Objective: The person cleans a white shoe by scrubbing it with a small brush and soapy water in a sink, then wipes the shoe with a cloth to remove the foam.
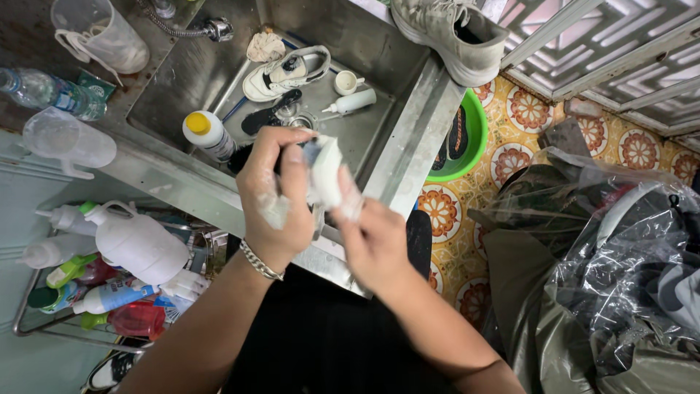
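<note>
**Soapy grip on small white block above sink edge**

The person is holding a small white block (326,169), seemingly a sponge or cleaning pad, over the front rim of the steel sink (408,138). The left hand (281,197) is closing around something dark behind the block, fingers curled and coated in white foam. The right hand (372,237) is pinching the block's lower edge with foamy fingertips.

Risks, as judged: both hands are slick with lather, so the block or the dark item could be slipping out and dropping into the basin or onto the tiled floor (510,153). The grey sneaker (445,33) is resting on the sink's far corner with part of its sole over the edge; a knock could be tipping it toward the green basin (474,138) below. The yellow-capped bottle (208,133) is lying just beside the left hand and could be rolling if nudged.

Hard to make out: what the left hand is gripping is mostly hidden by its fingers. The white sneaker (286,73) in the basin is showing only partly. The bags at right are obscuring their contents.
</note>
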